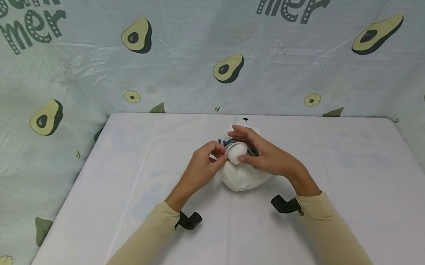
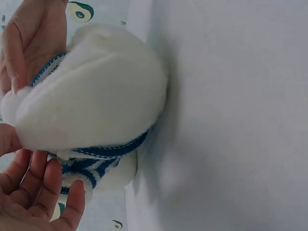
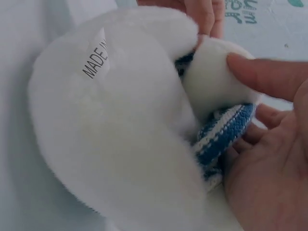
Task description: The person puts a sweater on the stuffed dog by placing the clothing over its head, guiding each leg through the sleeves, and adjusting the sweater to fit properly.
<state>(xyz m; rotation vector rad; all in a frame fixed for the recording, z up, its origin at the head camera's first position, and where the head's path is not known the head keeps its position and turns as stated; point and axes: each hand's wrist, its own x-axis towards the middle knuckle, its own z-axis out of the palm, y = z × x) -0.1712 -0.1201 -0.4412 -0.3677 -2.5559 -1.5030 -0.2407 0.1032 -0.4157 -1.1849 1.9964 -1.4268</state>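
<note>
A white plush toy (image 1: 242,178) with a dark nose lies on the table, its head toward the back edge. Around it is a blue-and-white striped knitted piece (image 3: 221,137). My right hand (image 1: 270,156) holds a small rounded white part of the toy, thumb on top and fingers behind the knit. From the left, my left hand (image 1: 202,164) pinches the same area between thumb and curled fingers; its exact contact is partly hidden. In the right wrist view, a white tag (image 3: 97,57) printed "MADE IN" sticks out of the fur.
The toy rests on a white-covered table (image 1: 173,258). Behind and beside it hangs a pale sheet (image 1: 182,61) printed with avocados and lettering. Black wrist mounts (image 1: 284,205) stick out from both cuffs, close above the tabletop.
</note>
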